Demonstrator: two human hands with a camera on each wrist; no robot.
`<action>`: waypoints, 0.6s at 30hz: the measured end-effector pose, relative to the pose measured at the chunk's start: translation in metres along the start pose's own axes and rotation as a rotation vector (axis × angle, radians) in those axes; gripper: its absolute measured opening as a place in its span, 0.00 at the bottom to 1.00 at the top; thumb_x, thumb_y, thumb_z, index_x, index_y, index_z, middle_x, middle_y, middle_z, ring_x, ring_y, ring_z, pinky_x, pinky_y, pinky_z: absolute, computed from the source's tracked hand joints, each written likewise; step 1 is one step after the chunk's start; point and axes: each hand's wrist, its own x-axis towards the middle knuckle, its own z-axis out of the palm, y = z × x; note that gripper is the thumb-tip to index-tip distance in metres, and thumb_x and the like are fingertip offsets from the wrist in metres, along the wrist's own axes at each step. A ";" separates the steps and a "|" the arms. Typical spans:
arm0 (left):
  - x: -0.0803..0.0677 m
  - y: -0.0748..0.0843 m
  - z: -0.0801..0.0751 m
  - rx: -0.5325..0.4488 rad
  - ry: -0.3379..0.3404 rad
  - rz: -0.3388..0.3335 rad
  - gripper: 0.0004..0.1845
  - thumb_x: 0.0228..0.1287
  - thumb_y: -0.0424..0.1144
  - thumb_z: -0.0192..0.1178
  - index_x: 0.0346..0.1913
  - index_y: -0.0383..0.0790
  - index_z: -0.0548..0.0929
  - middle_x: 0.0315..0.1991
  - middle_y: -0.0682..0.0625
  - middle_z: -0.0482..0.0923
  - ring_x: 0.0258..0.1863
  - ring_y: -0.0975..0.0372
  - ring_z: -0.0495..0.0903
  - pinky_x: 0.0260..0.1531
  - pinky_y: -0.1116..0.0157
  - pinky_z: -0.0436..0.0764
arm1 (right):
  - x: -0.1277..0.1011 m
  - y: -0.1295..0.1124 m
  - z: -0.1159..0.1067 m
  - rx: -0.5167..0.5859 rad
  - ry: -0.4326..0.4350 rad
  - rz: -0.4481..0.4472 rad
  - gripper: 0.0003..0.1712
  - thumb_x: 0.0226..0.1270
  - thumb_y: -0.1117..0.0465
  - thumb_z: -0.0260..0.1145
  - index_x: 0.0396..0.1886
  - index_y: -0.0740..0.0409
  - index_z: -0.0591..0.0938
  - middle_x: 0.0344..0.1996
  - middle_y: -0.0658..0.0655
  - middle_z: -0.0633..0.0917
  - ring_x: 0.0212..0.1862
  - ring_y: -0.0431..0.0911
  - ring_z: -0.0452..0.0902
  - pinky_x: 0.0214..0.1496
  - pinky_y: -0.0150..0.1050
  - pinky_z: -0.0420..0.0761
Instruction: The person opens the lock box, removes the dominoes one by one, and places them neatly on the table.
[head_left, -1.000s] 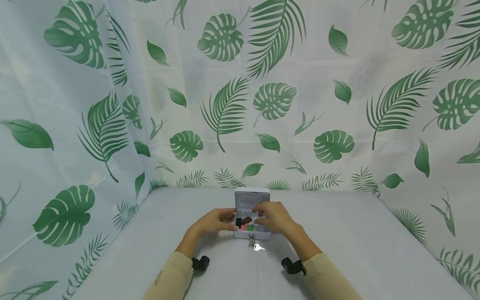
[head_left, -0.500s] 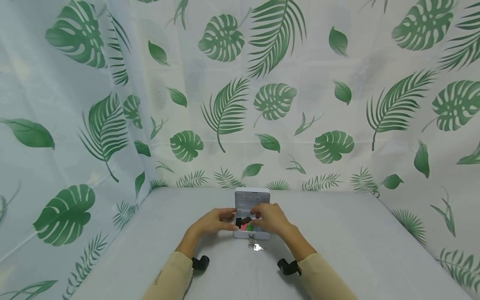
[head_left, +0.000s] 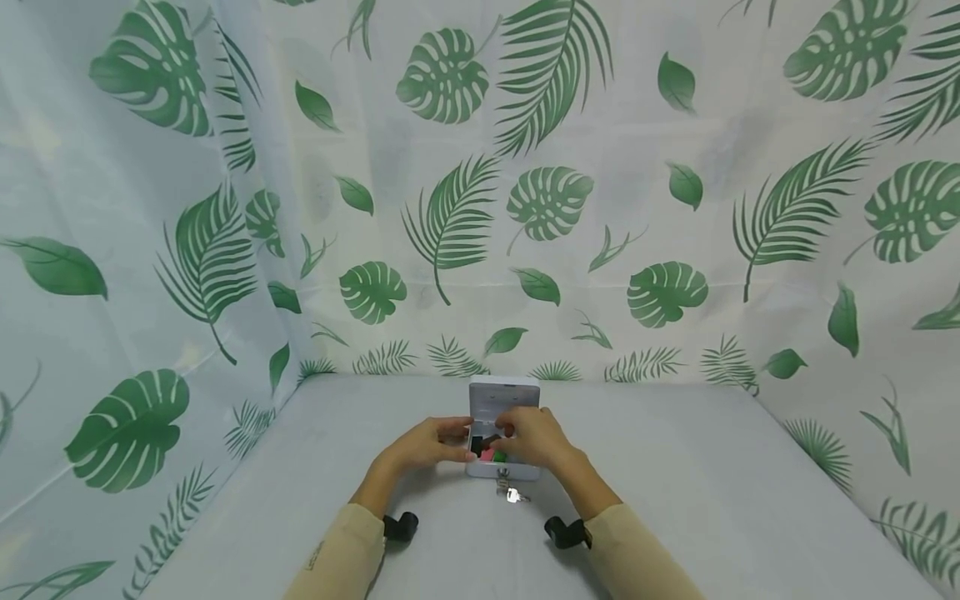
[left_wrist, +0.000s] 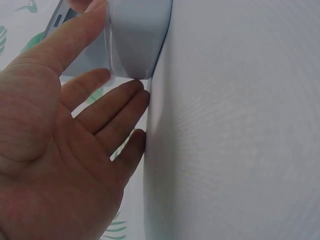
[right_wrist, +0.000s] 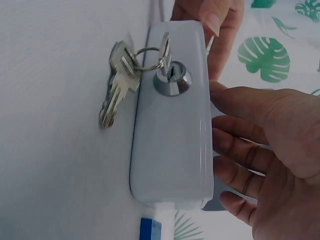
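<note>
Both hands are at a small white lockbox (head_left: 504,467) that sits with its lid (head_left: 504,396) standing upright on the far side of the hands, in the middle of the grey table (head_left: 690,483). The left hand (head_left: 431,443) lies flat against the box's left wall, fingers (left_wrist: 107,107) straight and thumb along the top corner, steadying it rather than clasping it. The right hand (head_left: 534,437) reaches over the box's open top, fingers bent down toward the small coloured pieces (head_left: 491,450) inside; whether it has pinched one I cannot tell, since the fingertips are hidden by the hand in the head view and by the box wall in the right wrist view. The step in hand looks like picking through the contents. The next move likely calls for a fine pinch and a straight lift, keeping below the raised lid just beyond the fingers. A key sits in the lock (right_wrist: 171,80) on the front wall, just under the right hand, with a bunch of keys (right_wrist: 117,82) hanging onto the table toward the wrist. To either side of both hands the table offers open room; the leaf-print curtain (head_left: 480,208) closes it in well beyond the lid.
</note>
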 end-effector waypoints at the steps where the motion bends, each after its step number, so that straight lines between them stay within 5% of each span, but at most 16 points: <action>1: 0.000 0.000 0.000 0.001 0.000 -0.001 0.43 0.61 0.53 0.76 0.77 0.46 0.72 0.69 0.43 0.78 0.70 0.49 0.77 0.71 0.41 0.70 | 0.001 -0.001 0.000 0.002 0.002 -0.004 0.16 0.62 0.54 0.79 0.45 0.59 0.91 0.26 0.45 0.83 0.31 0.41 0.73 0.42 0.46 0.72; 18: -0.001 0.001 0.000 0.004 -0.005 0.013 0.42 0.63 0.52 0.75 0.77 0.46 0.72 0.70 0.43 0.77 0.70 0.49 0.77 0.71 0.42 0.71 | 0.011 -0.001 0.012 0.076 -0.008 0.086 0.17 0.65 0.50 0.77 0.47 0.56 0.90 0.31 0.47 0.87 0.31 0.41 0.76 0.36 0.41 0.79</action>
